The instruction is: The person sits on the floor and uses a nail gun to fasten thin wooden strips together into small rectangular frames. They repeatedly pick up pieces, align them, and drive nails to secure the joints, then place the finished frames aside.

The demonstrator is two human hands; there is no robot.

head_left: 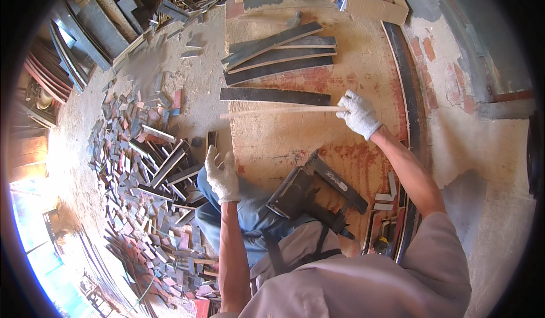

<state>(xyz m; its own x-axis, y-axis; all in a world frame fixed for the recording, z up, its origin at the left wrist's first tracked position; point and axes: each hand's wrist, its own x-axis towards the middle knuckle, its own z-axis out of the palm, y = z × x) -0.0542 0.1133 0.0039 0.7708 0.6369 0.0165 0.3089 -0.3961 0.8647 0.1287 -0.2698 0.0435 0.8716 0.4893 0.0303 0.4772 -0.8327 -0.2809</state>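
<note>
My right hand (359, 114), in a pale work glove, is closed on the right end of a thin wooden strip (284, 112). The strip is held edge-up and reaches leftward over the plywood board (363, 85). Just beyond it lies a dark-faced wooden strip (275, 96). Above my knee, my gloved left hand (221, 177) is raised with thumb and fingers apart, holding nothing. A black nail gun (304, 196) rests near my lap, its long magazine (339, 183) slanting across the board.
Several dark strips (278, 62) lie crossed at the board's far part. A long dark strip (404, 74) runs along its right edge. Wood offcuts (142, 164) heap on the left. An open cardboard box (377, 7) stands far right; a narrow tray of small tools (381, 235) sits near right.
</note>
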